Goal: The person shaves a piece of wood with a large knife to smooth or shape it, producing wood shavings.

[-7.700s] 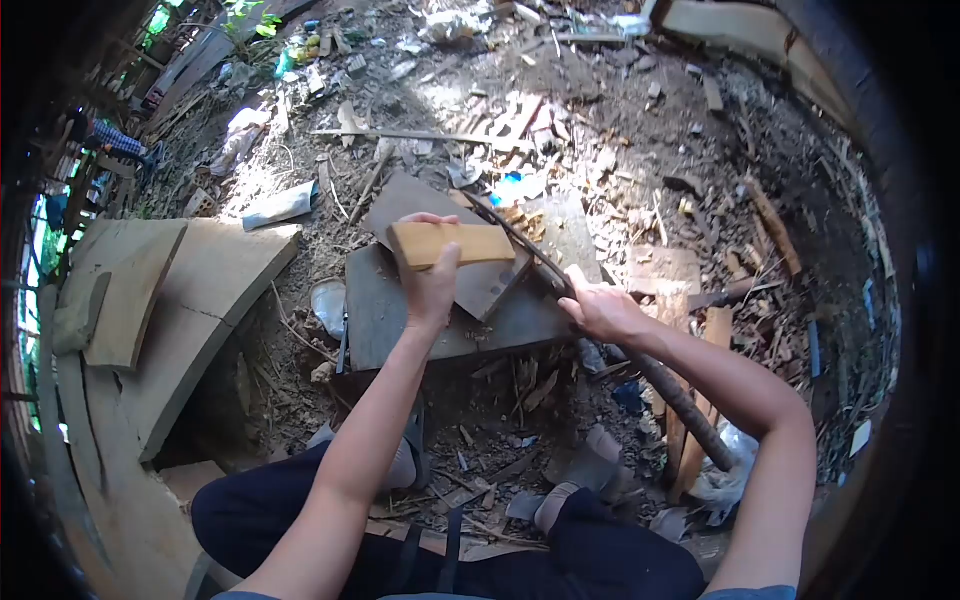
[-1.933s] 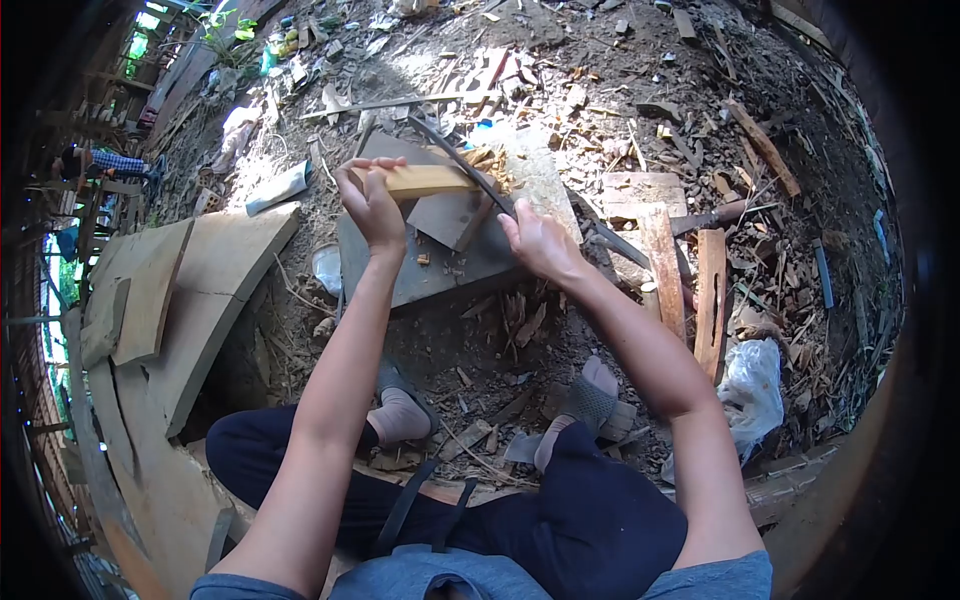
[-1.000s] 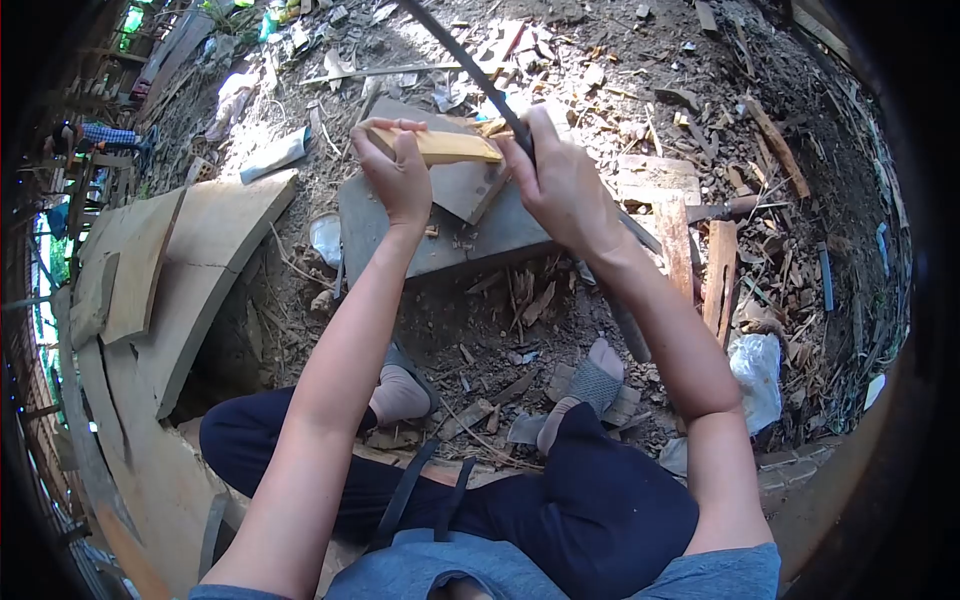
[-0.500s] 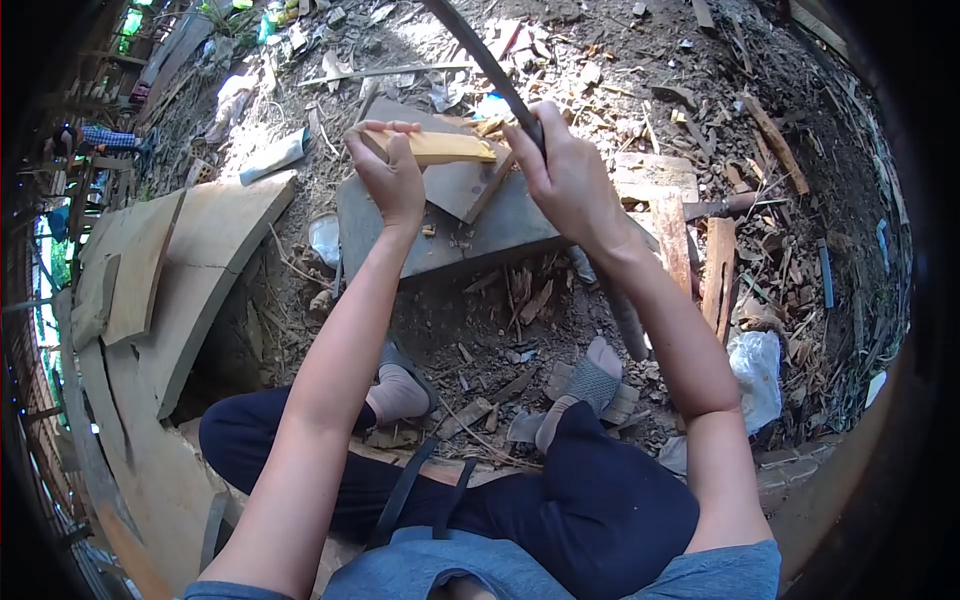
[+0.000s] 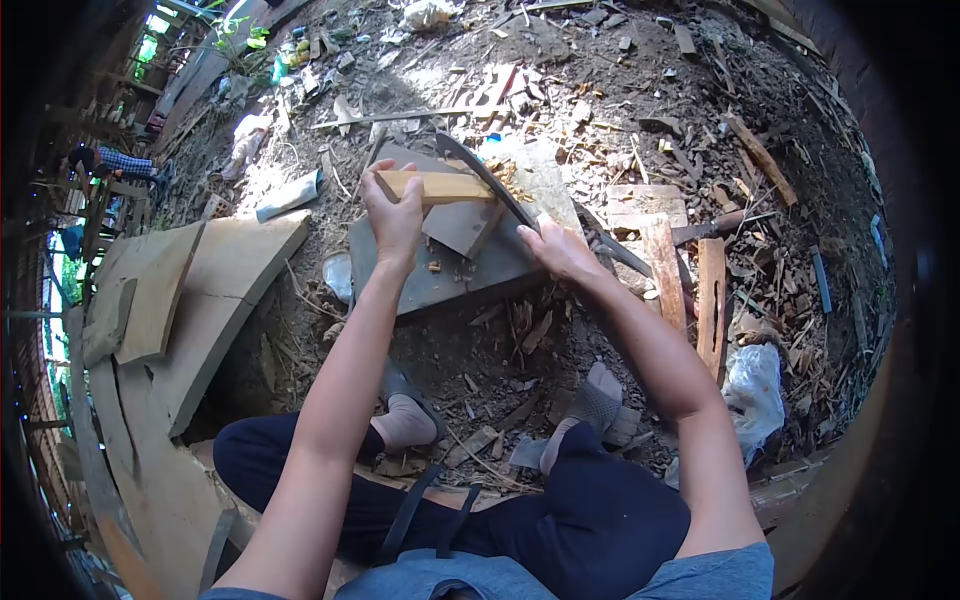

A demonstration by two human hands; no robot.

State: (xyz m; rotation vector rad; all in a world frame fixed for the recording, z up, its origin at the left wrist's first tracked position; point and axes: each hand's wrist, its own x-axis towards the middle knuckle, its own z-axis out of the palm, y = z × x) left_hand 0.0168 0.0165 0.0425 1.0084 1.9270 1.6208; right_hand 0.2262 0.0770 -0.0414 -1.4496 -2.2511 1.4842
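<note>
Several big pale boards [image 5: 235, 275] overlap, frame L. Low grey bench [image 5: 490, 268] nr ctr w/ a smaller slab [image 5: 460, 228] askew on top. Long dark blade [image 5: 487, 180], upper ctr; R hand [image 5: 562, 250], fingers closed round it. L hand [image 5: 398, 205], fingers gripping L end of yellow wood block [image 5: 452, 187], upper ctr, over slab; blade crosses block's R end, can't tell if touching. Wood chips [image 5: 517, 184] beside blade.

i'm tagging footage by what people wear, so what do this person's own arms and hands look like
The left hand and right hand are both ungloved. The arms are uncovered up to short, plain blue-grey sleeves; nothing worn is visible at either wrist.
</note>
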